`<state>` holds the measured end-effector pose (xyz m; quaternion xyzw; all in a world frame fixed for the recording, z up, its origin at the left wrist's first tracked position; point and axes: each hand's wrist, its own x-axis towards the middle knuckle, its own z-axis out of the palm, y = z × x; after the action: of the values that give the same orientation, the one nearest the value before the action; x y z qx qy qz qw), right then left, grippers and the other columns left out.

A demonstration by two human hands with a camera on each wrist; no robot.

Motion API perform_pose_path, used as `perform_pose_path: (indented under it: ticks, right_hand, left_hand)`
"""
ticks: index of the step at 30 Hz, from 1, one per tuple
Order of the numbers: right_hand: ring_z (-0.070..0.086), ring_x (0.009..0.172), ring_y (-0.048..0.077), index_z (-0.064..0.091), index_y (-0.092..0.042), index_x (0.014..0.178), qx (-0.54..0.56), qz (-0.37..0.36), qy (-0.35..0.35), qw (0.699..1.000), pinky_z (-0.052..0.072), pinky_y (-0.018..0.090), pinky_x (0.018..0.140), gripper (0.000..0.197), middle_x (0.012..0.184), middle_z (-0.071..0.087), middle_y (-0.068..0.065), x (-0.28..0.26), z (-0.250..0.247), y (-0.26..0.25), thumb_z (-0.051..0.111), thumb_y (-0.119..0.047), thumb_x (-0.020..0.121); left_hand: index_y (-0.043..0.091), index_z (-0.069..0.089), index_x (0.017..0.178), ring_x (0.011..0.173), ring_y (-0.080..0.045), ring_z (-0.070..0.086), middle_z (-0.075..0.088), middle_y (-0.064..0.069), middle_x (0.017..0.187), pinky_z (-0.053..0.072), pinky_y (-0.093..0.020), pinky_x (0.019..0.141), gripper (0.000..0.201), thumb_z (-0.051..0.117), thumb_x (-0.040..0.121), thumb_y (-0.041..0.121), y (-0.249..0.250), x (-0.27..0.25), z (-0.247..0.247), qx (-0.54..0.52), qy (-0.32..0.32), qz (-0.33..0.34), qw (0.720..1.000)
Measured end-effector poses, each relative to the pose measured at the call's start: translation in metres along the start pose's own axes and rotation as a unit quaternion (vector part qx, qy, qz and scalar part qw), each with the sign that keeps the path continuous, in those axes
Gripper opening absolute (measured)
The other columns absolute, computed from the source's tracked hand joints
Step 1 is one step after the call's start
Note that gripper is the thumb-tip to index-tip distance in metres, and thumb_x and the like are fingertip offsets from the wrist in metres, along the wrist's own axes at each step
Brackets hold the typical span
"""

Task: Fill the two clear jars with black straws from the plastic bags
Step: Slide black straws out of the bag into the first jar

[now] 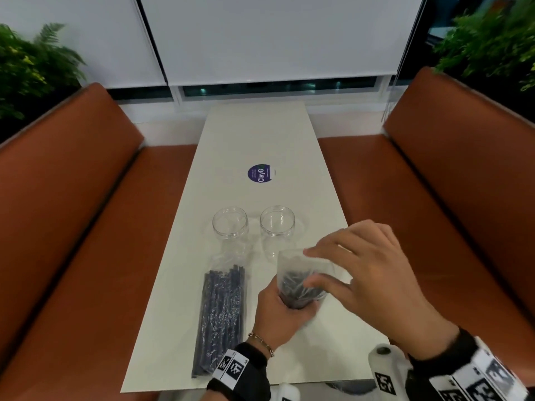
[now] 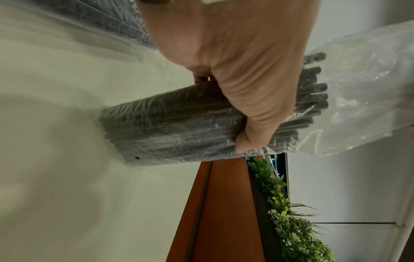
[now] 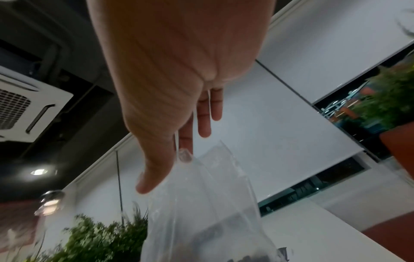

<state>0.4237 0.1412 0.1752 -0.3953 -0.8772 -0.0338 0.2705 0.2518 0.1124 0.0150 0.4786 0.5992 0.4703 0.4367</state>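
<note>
Two empty clear jars (image 1: 230,224) (image 1: 277,222) stand side by side in the middle of the white table (image 1: 260,134). My left hand (image 1: 285,309) grips a clear plastic bag of black straws (image 1: 301,282) round its lower part and holds it upright, just in front of the right jar. In the left wrist view my left hand (image 2: 235,79) wraps round the bundle (image 2: 168,131), whose base rests on the table. My right hand (image 1: 311,267) is spread at the bag's open mouth. Its straight fingers (image 3: 186,154) touch the plastic rim (image 3: 215,159). A second bag of straws (image 1: 220,322) lies flat at the left.
A round purple sticker (image 1: 261,173) lies beyond the jars. Orange benches (image 1: 72,212) (image 1: 448,183) run along both long sides of the table. Green plants (image 1: 29,68) (image 1: 486,44) stand behind the bench backs, and white blinds hang at the far end.
</note>
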Motion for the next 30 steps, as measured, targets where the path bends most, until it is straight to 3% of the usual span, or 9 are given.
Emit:
perform_pose_path:
  ticks: [5,10,13,17,20,22,25,27,30]
  right_hand:
    - [0.055,0.085,0.014,0.073,-0.036,0.082,-0.032,-0.024,-0.101,0.994,0.033,0.028,0.094,0.028,0.085,0.068,-0.02,0.009,-0.008,-0.001,0.067,-0.063,0.087]
    - [0.053,0.073,0.011,0.062,-0.035,0.078,-0.059,-0.061,-0.186,0.979,0.035,0.032,0.1,0.031,0.062,0.063,-0.016,0.011,-0.016,-0.01,0.068,-0.064,0.085]
    - [0.059,0.065,0.013,0.065,-0.036,0.085,-0.091,-0.047,-0.214,0.971,0.034,0.038,0.106,0.03,0.06,0.062,-0.013,0.012,-0.009,-0.008,0.064,-0.066,0.082]
    - [0.062,0.07,0.008,0.067,-0.038,0.082,-0.074,-0.07,-0.184,0.978,0.04,0.035,0.098,0.011,0.082,0.064,-0.016,0.025,-0.002,-0.008,0.076,-0.031,0.084]
    - [0.058,0.075,0.0,0.066,-0.037,0.092,0.011,-0.047,-0.151,0.987,0.052,0.034,0.09,0.009,0.107,0.066,-0.019,0.044,-0.008,-0.018,0.071,-0.029,0.092]
    - [0.052,0.071,-0.004,0.062,-0.036,0.1,0.057,-0.022,-0.114,0.992,0.048,0.029,0.09,0.001,0.116,0.065,-0.02,0.057,-0.011,-0.023,0.062,-0.035,0.101]
    - [0.056,0.092,0.002,0.067,-0.031,0.106,0.075,-0.018,-0.054,0.996,0.039,0.017,0.09,0.013,0.118,0.071,-0.017,0.077,-0.011,-0.034,0.06,-0.041,0.102]
    - [0.057,0.103,0.005,0.073,-0.026,0.11,0.105,-0.017,-0.025,0.994,0.033,0.004,0.096,0.02,0.119,0.076,-0.014,0.092,-0.013,-0.046,0.063,-0.041,0.101]
    - [0.058,0.083,-0.021,0.076,-0.028,0.115,0.176,0.003,-0.051,0.983,0.035,-0.003,0.082,0.024,0.127,0.074,-0.02,0.115,-0.018,-0.066,0.062,-0.044,0.104]
  left_hand:
    - [0.02,0.074,0.106,0.085,-0.015,0.08,0.083,0.002,0.094,0.066,-0.028,0.075,0.042,0.092,0.07,0.007,0.0,0.002,0.001,-0.003,-0.001,0.006,1.0]
    - [0.02,0.071,0.103,0.079,-0.015,0.075,0.079,-0.009,0.093,0.062,-0.03,0.072,0.043,0.095,0.068,0.014,-0.004,0.005,-0.002,-0.024,-0.007,-0.011,1.0]
    - [0.02,0.069,0.107,0.088,-0.019,0.078,0.08,-0.002,0.098,0.065,-0.031,0.075,0.053,0.098,0.063,0.021,-0.006,0.006,-0.001,-0.032,-0.01,-0.023,0.999]
    - [0.031,0.06,0.12,0.1,-0.021,0.076,0.077,0.003,0.11,0.065,-0.038,0.081,0.084,0.107,0.051,0.029,-0.006,0.006,0.002,-0.038,0.001,-0.008,0.999]
    - [0.035,0.048,0.139,0.119,-0.009,0.07,0.07,0.011,0.131,0.061,-0.04,0.096,0.117,0.11,0.04,0.038,0.003,0.003,0.003,-0.043,0.045,0.036,0.997]
    - [0.031,0.042,0.146,0.127,-0.007,0.064,0.062,0.013,0.141,0.059,-0.038,0.1,0.129,0.109,0.037,0.048,0.009,0.001,0.001,-0.011,0.102,0.073,0.992]
    - [0.024,0.04,0.149,0.128,-0.013,0.058,0.052,0.01,0.142,0.056,-0.039,0.1,0.132,0.101,0.039,0.065,0.016,0.001,-0.006,0.066,0.192,0.111,0.973]
    - [0.025,0.039,0.148,0.123,-0.015,0.057,0.052,0.01,0.137,0.054,-0.035,0.099,0.127,0.101,0.042,0.058,0.022,0.005,-0.015,0.086,0.223,0.1,0.966]
    - [0.043,0.041,0.135,0.106,-0.017,0.065,0.06,0.01,0.123,0.062,-0.03,0.079,0.107,0.1,0.046,0.036,0.033,0.015,-0.037,0.057,0.249,0.061,0.965]
